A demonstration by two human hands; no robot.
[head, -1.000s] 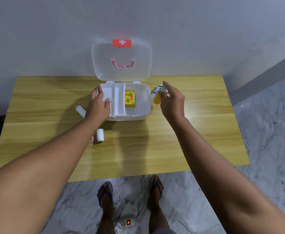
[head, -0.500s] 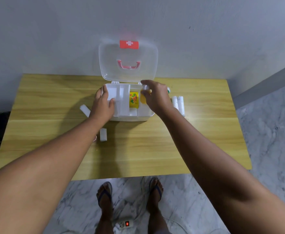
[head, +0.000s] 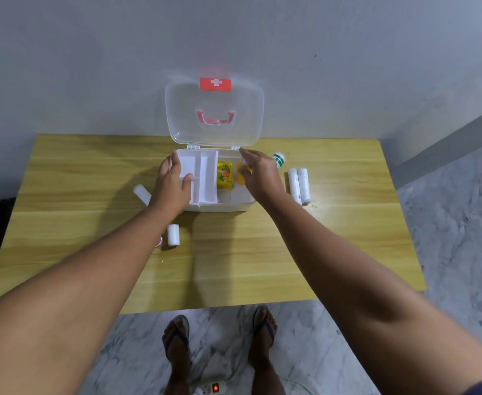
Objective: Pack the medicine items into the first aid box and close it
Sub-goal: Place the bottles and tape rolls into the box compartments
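The white first aid box (head: 220, 206) stands open at the table's far middle, its clear lid (head: 214, 109) upright against the wall. Inside lie a yellow packet (head: 224, 175) and a yellow bottle (head: 240, 178). My left hand (head: 171, 186) grips the box's left side and its white inner tray (head: 202, 178). My right hand (head: 258, 178) reaches into the right compartment with fingers on the yellow bottle. A green-striped bottle (head: 279, 159) and two white rolls (head: 299, 186) lie right of the box. Two more white rolls (head: 142, 193) (head: 173, 235) lie to the left.
The wooden table (head: 234, 266) stands against a grey wall. A small pink-edged item (head: 159, 241) peeks out beside my left forearm. Below the table's near edge are my feet in sandals and a power strip (head: 211, 388) on the marble floor.
My right hand carried the yellow bottle from right of the box into its right compartment. That uncovered the white rolls and the green-striped bottle. My left hand stayed on the box.
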